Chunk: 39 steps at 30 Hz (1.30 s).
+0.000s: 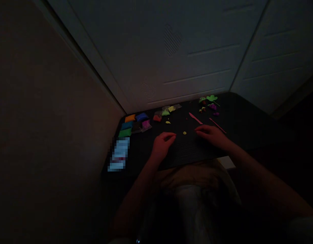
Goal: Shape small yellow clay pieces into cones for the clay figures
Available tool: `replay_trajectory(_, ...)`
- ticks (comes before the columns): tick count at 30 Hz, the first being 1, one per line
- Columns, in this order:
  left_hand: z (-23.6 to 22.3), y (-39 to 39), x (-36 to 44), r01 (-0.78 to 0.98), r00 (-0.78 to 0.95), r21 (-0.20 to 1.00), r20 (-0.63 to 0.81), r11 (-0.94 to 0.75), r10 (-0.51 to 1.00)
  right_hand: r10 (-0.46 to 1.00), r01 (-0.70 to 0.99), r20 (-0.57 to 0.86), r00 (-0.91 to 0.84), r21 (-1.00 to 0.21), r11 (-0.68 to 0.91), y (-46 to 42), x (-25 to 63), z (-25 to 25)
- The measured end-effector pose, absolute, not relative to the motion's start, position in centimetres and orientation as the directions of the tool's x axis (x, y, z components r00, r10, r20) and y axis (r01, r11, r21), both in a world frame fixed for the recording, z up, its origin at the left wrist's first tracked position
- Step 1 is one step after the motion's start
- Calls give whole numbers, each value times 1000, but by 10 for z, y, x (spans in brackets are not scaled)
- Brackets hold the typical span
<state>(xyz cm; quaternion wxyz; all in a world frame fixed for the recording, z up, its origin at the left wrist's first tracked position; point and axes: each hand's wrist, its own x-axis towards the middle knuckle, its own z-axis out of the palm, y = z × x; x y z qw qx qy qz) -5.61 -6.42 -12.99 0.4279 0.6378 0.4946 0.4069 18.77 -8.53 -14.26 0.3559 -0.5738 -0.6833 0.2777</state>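
On the dark table, a small yellow clay disc [184, 133] lies between my two hands, touched by neither. My left hand [162, 145] is to the left of it, its thumb and fingertips drawn together; whether anything tiny sits in them is too dim to tell. To the disc's right, my right hand [210, 133] has curled fingers with the tips close to the thumb, and their contents cannot be made out. A pink plastic knife [195, 118] and a thin pink stick [217, 125] lie just beyond my right hand. A yellow clay piece [168, 122] lies beyond my left hand.
Bags of coloured clay, including orange [130, 118], blue [142, 117] and green [125, 132], lie at the left. A bright blurred rectangle [119, 154] is near the left edge. Green [211, 98] and purple clay shapes [212, 107] are at the back right. A white panelled surface [197, 40] stands behind.
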Motion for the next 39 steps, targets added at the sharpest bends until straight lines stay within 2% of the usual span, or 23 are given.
replay_trajectory(5, -136, -25, -24, 471, 343, 838, 115, -277, 932, 986, 540, 163, -24, -828, 151, -110, 182, -156)
replay_trajectory(10, -146, -17, -11, 563, 395, 759, 100, -326, 913, 987, 498, 149, 55, -861, 102, -109, 181, -156)
replay_trajectory(18, -148, -14, -10, 547, 386, 776, 98, -314, 917, 983, 442, 161, 91, -891, 105, -111, 178, -152)
replay_trajectory(23, -125, -28, -14, 386, 372, 883, 116, -267, 921, 962, 398, 221, 157, -906, 143, -114, 173, -151)
replay_trajectory(27, -96, -67, -22, 216, 340, 950, 146, -228, 929, 916, 351, 324, 236, -908, 231, -138, 149, -127)
replay_trajectory(28, -89, -80, -24, 159, 331, 963, 154, -216, 931, 902, 344, 357, 243, -901, 264, -147, 142, -118)
replay_trajectory(29, -83, -93, -24, 24, 298, 985, 159, -173, 941, 881, 342, 403, 246, -887, 310, -156, 135, -109)
replay_trajectory(31, -72, -117, -25, -140, 241, 983, 149, -117, 959, 794, 381, 571, 206, -795, 473, -172, 124, -91)
replay_trajectory(33, -65, -135, -24, -234, 217, 970, 115, -62, 969, 734, 436, 654, 185, -724, 535, -184, 117, -78)
replay_trajectory(36, -62, -151, -24, -313, 207, 950, 92, -24, 974, 712, 465, 687, 145, -683, 564, -192, 114, -70)
replay_trajectory(39, -63, -155, -24, -372, 204, 927, 128, -44, 971, 699, 495, 708, 100, -645, 582, -193, 114, -70)
